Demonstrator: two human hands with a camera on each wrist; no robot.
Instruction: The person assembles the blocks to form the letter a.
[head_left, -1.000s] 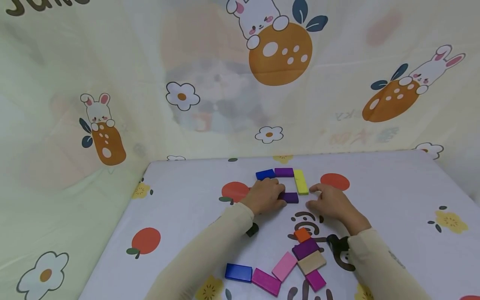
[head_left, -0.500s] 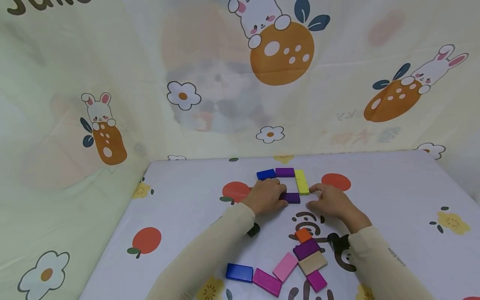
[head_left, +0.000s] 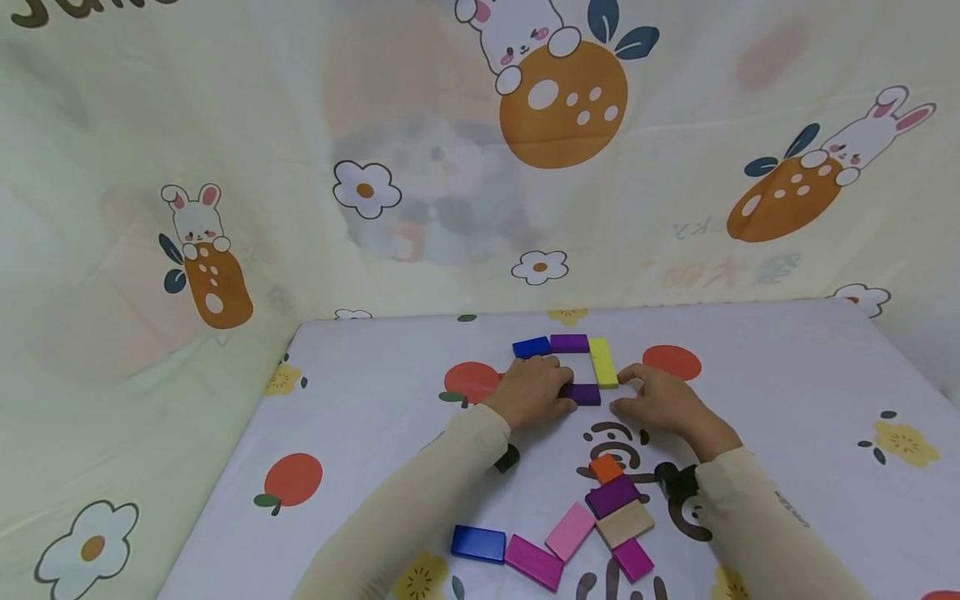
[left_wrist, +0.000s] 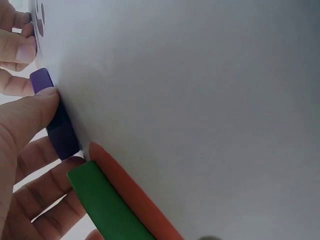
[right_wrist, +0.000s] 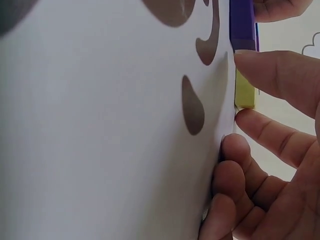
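My left hand (head_left: 528, 393) pinches a dark purple block (head_left: 587, 395), its thumb on the near side and fingers behind. A green block (left_wrist: 107, 202) lies beside that hand's fingers in the left wrist view; the hand hides it in the head view. My right hand (head_left: 663, 402) is at the near end of a yellow block (head_left: 603, 363), index fingertip touching or almost touching its corner. Its thumb lies close to the purple block's end; contact is unclear. Behind, a blue block (head_left: 532, 347) and another purple block (head_left: 569, 343) continue the outline.
Nearer the body lie a blue block (head_left: 478, 544), a magenta block (head_left: 534, 562), a pink block (head_left: 571, 531), a tan block (head_left: 626, 524), a purple block (head_left: 612, 497), an orange block (head_left: 606, 468) and a small magenta block (head_left: 633, 560). A printed cloth (head_left: 375, 467) covers the table.
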